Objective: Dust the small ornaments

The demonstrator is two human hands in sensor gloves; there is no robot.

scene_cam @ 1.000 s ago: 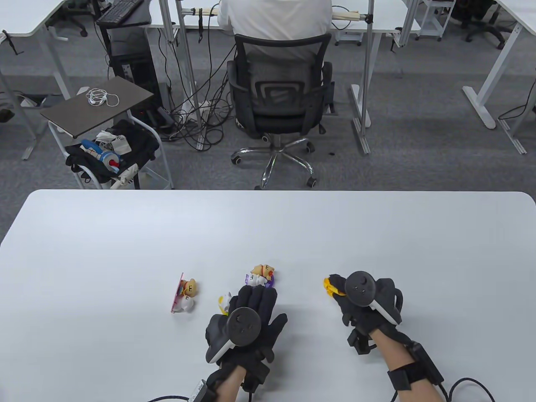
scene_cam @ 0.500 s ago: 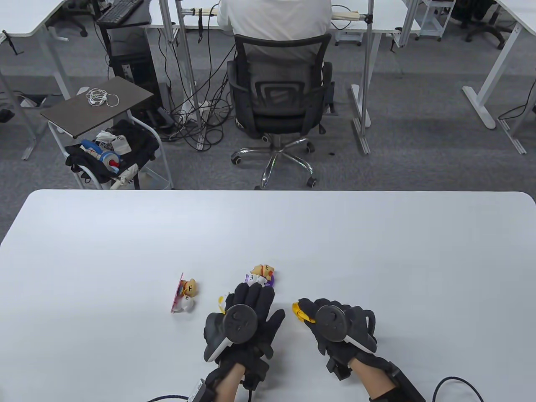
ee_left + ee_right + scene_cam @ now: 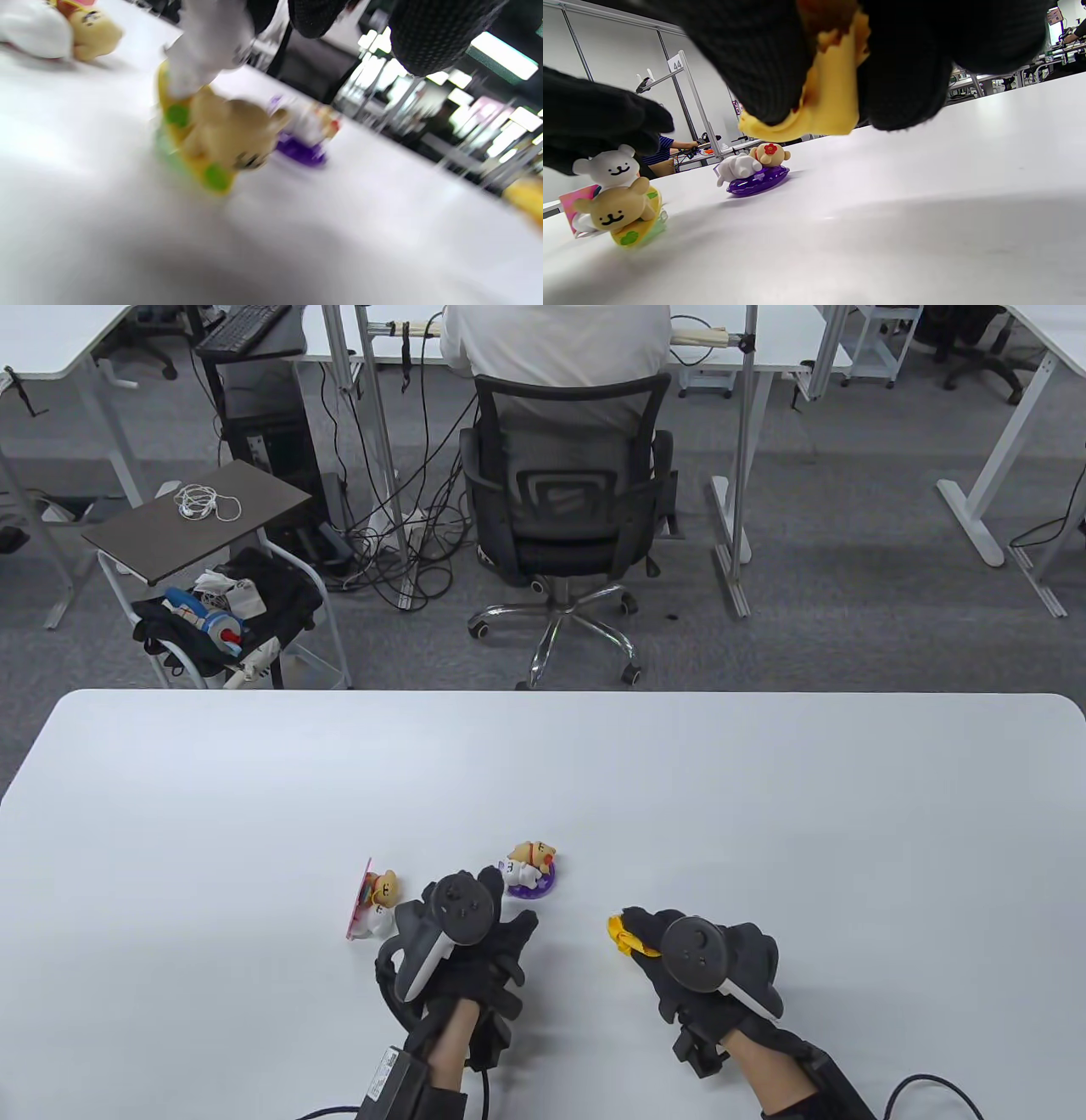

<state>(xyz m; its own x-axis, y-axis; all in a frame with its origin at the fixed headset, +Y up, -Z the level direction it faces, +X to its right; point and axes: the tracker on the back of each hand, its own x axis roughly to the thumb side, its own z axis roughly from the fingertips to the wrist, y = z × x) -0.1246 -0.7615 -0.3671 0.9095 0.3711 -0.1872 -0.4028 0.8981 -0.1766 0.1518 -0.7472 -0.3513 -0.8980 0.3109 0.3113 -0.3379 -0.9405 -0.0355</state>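
Only the frame post's tag [image 3: 675, 64] is legible, apparently reading "44".

White table [image 3: 679, 780] bears the purple-based ornament [image 3: 532, 869] and pink-backed ornament [image 3: 373, 897].

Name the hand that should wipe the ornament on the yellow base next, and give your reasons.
Right. The right hand already grips the yellow cloth and hangs just above the table. The left hand grips the yellow-base ornament, tilted, so it looks better kept as the holder.

L hand [image 3: 462, 937] shifted left, tilting yellow-base ornament [image 3: 623, 207]
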